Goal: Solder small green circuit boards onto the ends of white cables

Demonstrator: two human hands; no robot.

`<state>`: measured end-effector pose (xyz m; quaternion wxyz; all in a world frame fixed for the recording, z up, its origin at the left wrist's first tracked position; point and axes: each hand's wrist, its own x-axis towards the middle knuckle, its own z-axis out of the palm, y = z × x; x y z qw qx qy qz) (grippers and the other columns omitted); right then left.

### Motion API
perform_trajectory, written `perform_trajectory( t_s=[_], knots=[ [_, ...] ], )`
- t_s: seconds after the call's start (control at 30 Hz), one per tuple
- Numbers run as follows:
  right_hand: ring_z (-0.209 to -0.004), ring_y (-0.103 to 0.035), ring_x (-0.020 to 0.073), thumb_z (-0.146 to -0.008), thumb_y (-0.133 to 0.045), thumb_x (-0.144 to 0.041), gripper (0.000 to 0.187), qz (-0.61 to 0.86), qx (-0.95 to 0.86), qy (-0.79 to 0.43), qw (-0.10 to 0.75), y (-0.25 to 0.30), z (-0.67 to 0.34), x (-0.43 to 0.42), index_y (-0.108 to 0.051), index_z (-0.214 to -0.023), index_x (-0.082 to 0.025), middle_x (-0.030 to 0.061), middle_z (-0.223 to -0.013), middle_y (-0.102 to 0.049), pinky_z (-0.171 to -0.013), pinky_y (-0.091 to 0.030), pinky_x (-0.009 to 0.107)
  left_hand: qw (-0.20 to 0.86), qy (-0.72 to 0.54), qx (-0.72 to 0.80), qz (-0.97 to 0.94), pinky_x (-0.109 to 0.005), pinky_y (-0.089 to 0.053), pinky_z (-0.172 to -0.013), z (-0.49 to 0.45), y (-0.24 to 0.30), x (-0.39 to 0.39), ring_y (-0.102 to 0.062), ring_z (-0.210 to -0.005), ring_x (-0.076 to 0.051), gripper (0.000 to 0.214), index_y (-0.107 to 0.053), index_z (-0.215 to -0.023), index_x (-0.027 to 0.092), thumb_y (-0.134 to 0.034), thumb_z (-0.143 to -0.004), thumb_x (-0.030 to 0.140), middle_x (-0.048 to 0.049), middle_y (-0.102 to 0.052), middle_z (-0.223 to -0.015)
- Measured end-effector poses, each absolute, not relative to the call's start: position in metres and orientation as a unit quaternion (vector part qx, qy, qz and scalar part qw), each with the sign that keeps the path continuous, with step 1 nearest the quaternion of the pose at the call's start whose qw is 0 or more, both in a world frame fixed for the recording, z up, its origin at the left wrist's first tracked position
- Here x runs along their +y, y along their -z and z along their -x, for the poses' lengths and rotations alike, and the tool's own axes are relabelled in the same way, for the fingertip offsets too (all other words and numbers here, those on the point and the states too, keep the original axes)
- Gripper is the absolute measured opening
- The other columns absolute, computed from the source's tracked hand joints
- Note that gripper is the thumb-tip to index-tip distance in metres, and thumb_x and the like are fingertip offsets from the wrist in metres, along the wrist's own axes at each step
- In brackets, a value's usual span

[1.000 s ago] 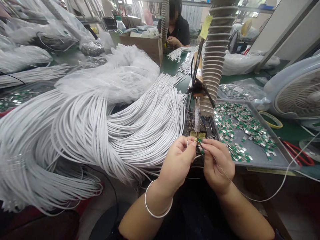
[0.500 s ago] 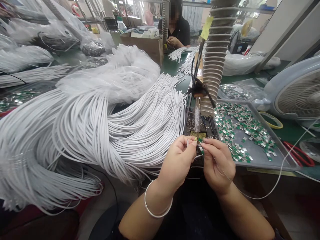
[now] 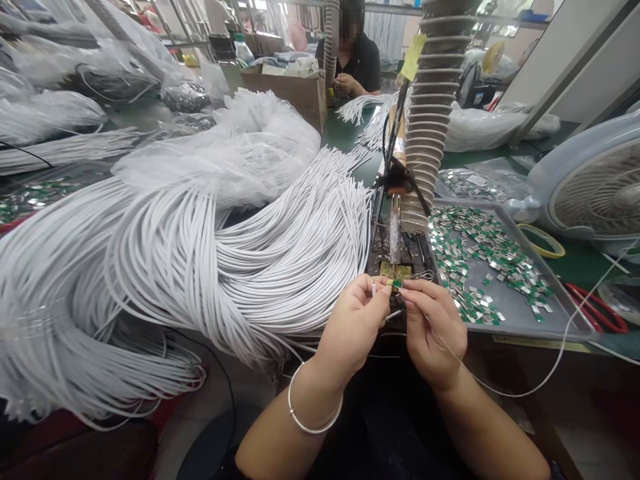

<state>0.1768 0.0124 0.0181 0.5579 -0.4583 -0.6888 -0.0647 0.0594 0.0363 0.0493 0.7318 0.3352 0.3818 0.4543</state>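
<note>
My left hand (image 3: pixel 356 320) is closed in a pinch around a white cable (image 3: pixel 374 288), whose short end pokes up between the fingers. At its fingertips is a small green circuit board (image 3: pixel 397 284), just under the tip of an upright soldering iron (image 3: pixel 395 233). Whether iron and board touch is too small to tell. My right hand (image 3: pixel 436 330) is pinched on a thin solder wire (image 3: pixel 543 385), which trails away to the right. A small wire loop (image 3: pixel 424 275) sticks out above its fingers. Behind the fingertips lies a yellowish sponge (image 3: pixel 404 268).
White cables (image 3: pixel 280 267) in a large bundle fill the left side. A grey tray (image 3: pixel 570 313) of small boards stands right, beside red-handled scissors (image 3: pixel 597 308), a yellow tape roll (image 3: pixel 543 241) and a fan (image 3: pixel 595 180). A ribbed hose (image 3: pixel 433 113) hangs near the iron. A co-worker (image 3: pixel 353 63) sits opposite.
Both hands have shifted very slightly. The board has moved a little left and down, and the wire loop now shows more clearly above my right fingers.
</note>
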Motion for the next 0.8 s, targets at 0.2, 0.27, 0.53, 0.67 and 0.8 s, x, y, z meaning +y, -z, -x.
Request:
perform_trajectory(
  t_s=[0.2, 0.27, 0.53, 0.67, 0.8],
  knots=[
    [-0.088, -0.063, 0.0173, -0.082, -0.053, -0.004, 0.026, 0.458, -0.685, 0.072, 0.562, -0.018, -0.177, 0.014, -0.061, -0.1, -0.02, 0.0079, -0.095, -0.062, -0.073, -0.056, 0.034, 0.735, -0.46, 0.375, -0.327, -0.015, -0.02, -0.042, -0.062, -0.052, 0.036, -0.029, -0.042, -0.002, 0.014, -0.05, -0.079, 0.014, -0.06, -0.077, 0.023, 0.0097, -0.039, -0.05],
    [-0.087, -0.063, 0.0176, -0.082, -0.052, -0.004, 0.026, 0.459, -0.683, 0.073, 0.563, -0.017, -0.177, 0.014, -0.061, -0.1, -0.02, 0.0078, -0.095, -0.063, -0.074, -0.056, 0.035, 0.734, -0.459, 0.377, -0.33, -0.015, -0.02, -0.042, -0.062, -0.052, 0.036, -0.029, -0.042, -0.002, 0.013, -0.05, -0.078, 0.014, -0.06, -0.077, 0.022, 0.01, -0.038, -0.05],
    [-0.079, -0.061, 0.0152, -0.085, -0.044, -0.004, 0.029, 0.477, -0.681, 0.046, 0.553, -0.019, -0.181, 0.012, -0.057, -0.106, -0.019, 0.006, -0.089, -0.061, -0.069, -0.053, 0.032, 0.695, -0.432, 0.393, -0.419, -0.019, -0.041, -0.06, -0.055, -0.054, 0.034, -0.049, -0.061, -0.006, 0.01, -0.055, -0.073, 0.016, -0.062, -0.076, 0.023, -0.0004, -0.059, -0.08],
    [-0.078, -0.058, 0.0153, -0.084, -0.049, -0.007, 0.019, 0.496, -0.698, 0.035, 0.516, -0.019, -0.182, 0.011, -0.057, -0.097, -0.018, 0.0049, -0.084, -0.058, -0.068, -0.051, 0.031, 0.648, -0.422, 0.403, -0.49, -0.023, -0.045, -0.074, -0.052, -0.053, 0.033, -0.056, -0.083, -0.013, 0.009, -0.054, -0.071, 0.017, -0.057, -0.078, 0.021, -0.0039, -0.06, -0.091],
    [-0.075, -0.056, 0.0142, -0.083, -0.051, -0.006, 0.016, 0.496, -0.697, 0.025, 0.517, -0.018, -0.184, 0.012, -0.054, -0.091, -0.019, 0.0025, -0.079, -0.056, -0.064, -0.051, 0.029, 0.591, -0.391, 0.433, -0.556, -0.025, -0.043, -0.071, -0.05, -0.05, 0.033, -0.054, -0.076, -0.013, 0.011, -0.055, -0.076, 0.016, -0.051, -0.082, 0.025, -0.0035, -0.059, -0.083]
  ],
)
